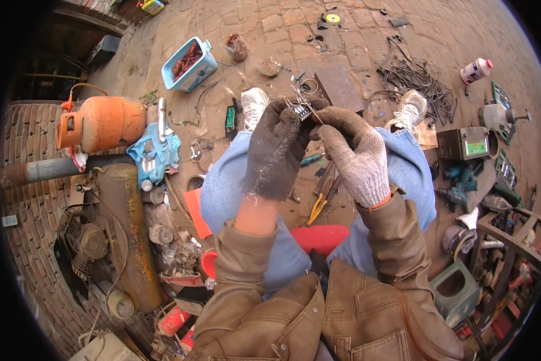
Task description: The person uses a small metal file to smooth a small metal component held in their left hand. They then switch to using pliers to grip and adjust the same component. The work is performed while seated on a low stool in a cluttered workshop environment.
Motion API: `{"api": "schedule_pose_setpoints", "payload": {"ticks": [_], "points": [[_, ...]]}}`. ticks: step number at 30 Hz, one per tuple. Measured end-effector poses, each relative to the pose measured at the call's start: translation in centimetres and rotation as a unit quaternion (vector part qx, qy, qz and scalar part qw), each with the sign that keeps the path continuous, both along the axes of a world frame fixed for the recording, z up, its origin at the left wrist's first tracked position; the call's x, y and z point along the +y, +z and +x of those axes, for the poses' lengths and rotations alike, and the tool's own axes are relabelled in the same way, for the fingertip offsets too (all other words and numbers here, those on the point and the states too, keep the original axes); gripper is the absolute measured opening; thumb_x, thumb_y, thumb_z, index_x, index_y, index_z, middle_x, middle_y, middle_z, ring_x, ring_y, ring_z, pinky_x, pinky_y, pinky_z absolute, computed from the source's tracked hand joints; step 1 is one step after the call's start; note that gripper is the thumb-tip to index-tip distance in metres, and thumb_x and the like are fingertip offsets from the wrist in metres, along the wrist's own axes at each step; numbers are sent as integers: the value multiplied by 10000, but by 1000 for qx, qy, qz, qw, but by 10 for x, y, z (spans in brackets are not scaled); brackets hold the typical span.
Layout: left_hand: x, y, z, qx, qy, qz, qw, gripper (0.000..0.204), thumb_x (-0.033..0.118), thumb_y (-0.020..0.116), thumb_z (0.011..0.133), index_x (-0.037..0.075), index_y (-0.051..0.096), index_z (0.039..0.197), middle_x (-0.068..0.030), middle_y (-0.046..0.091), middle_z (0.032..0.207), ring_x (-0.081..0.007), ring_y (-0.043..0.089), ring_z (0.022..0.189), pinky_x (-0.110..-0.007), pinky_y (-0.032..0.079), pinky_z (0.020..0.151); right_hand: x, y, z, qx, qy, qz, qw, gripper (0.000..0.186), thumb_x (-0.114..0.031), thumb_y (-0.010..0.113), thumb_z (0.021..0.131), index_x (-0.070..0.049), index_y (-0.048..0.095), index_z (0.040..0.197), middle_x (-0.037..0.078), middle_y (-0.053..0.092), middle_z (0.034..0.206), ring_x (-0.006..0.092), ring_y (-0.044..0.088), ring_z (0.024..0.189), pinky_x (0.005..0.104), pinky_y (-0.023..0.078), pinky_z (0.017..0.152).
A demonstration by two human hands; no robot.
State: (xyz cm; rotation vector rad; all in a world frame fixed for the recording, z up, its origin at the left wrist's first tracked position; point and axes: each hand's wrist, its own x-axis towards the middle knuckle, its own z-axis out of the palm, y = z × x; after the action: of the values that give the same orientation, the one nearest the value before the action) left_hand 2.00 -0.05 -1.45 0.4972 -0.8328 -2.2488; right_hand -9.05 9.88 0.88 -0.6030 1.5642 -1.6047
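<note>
My left hand (275, 153), in a dark, dirty work glove, is closed on a small silvery metal part (301, 112) with a row of ridges or coils. My right hand (356, 150), in a grey knitted glove, pinches a thin brownish rod (307, 103) that slants up across the part. Both hands meet between my knees; the gloves hide most of the part and the rod's lower end. Beneath them on the ground lie yellow-handled pliers (318, 207) and a teal-handled tool (311, 159). A flat dark metal plate (341, 90) lies just beyond the right hand.
At left stand an orange gas cylinder (117, 124) and a rusty tank (126, 234). A blue tub (197, 73) of reddish-brown scraps sits far left. Tangled cables (418, 81) and a white bottle (476, 71) lie far right. Power drills (460, 186) and a metal frame (511, 240) crowd the right side.
</note>
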Motion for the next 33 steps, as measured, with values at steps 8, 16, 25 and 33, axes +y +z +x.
{"api": "schedule_pose_setpoints", "payload": {"ticks": [8, 16, 25, 33], "points": [[-15, -15, 5, 51, 76, 26, 995, 411, 286, 492, 1053, -57, 561, 1270, -191, 636, 1247, -312, 604, 1170, -421, 474, 1055, -1, -13, 11, 114, -2, -139, 984, 371, 61, 612, 857, 8, 581, 1223, 138, 687, 1071, 198, 694, 975, 317, 543, 868], [-11, -14, 1, 46, 112, -1, 993, 401, 249, 503, 1047, -56, 543, 1303, -193, 642, 1236, -315, 619, 1164, -446, 490, 1056, 3, -8, 10, 143, 24, -38, 989, 214, -40, 691, 833, -7, 708, 1043, 129, 725, 945, 174, 709, 867, 300, 551, 798], [-10, -12, 1, 9, 104, -17, 994, 394, 223, 462, 1051, -54, 537, 1321, -194, 644, 1238, -312, 628, 1152, -439, 504, 1034, 2, -1, 13, -3, 21, -5, 1000, 217, -42, 696, 837, 18, 717, 1045, 96, 736, 940, 116, 681, 865, 274, 544, 805], [-7, -7, -2, 9, 123, -8, 992, 417, 253, 452, 1060, -54, 536, 1329, -184, 647, 1237, -308, 638, 1133, -428, 509, 1023, 2, 1, 14, -22, 21, -6, 1000, 205, -37, 693, 846, 26, 718, 1039, 85, 729, 957, 110, 666, 885, 268, 535, 825]]}}
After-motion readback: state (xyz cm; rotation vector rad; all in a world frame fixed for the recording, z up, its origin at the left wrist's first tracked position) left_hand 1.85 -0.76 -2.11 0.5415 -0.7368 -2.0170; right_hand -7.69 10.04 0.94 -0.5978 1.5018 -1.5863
